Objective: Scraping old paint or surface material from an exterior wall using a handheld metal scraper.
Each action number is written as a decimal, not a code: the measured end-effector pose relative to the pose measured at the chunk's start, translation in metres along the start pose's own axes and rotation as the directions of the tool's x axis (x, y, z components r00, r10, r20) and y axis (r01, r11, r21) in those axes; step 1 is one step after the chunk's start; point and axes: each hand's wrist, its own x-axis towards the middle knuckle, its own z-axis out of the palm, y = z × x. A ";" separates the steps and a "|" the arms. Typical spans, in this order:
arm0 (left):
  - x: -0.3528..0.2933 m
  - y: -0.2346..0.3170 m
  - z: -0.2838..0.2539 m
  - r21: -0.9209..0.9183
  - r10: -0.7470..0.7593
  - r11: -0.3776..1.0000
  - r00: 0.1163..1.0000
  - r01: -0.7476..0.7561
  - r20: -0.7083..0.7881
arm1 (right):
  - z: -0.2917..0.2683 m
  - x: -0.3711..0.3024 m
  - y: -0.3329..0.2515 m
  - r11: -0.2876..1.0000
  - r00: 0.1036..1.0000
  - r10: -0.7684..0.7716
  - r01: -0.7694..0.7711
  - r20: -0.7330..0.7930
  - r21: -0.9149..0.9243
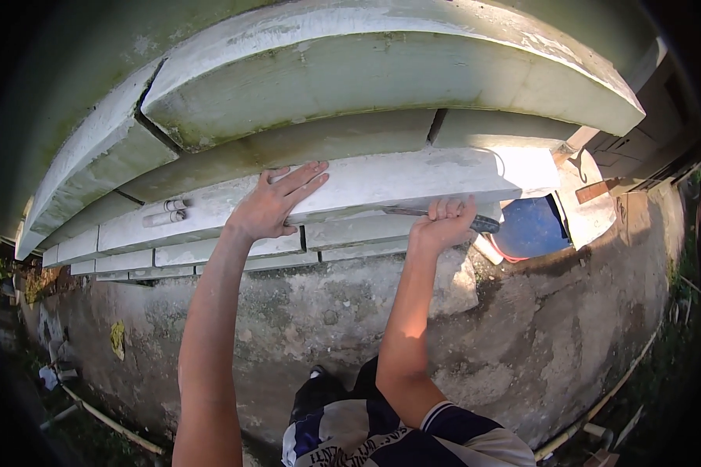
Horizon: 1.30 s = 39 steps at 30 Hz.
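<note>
My left hand (276,204) lies with its fingers stretched out on the white top of a long pale concrete ledge (397,180), its thumb down at the front edge. My right hand (444,223) is closed round a knife (485,224) with a dark handle. Its narrow blade points left along the lower front edge of the same ledge; I cannot tell whether it touches. Part of the handle is hidden in my fist. Left of my left hand, two short whitish cylinders (167,214) rest on the ledge.
Above runs a thicker pale green ledge (382,78) with dark gaps between its sections. A blue container (531,227) stands below the ledge at the right, beside a pale sack-like sheet (592,198). Rough concrete ground (522,311) lies beneath, with bamboo poles (600,405) along its edge.
</note>
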 end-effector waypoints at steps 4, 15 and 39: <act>-0.006 -0.005 0.001 0.003 -0.019 1.000 1.000 0.019 0.007 | -0.022 -0.011 0.003 0.996 0.996 0.065 -0.061 0.059 -0.068; -0.004 0.000 -0.002 -0.018 -0.022 1.000 1.000 0.021 -0.013 | -0.058 0.035 -0.019 0.981 0.939 -0.132 0.170 0.316 -0.096; -0.005 0.000 0.005 -0.010 -0.014 1.000 0.998 0.013 -0.055 | -0.024 -0.007 -0.076 0.859 0.370 0.130 0.422 0.920 -0.290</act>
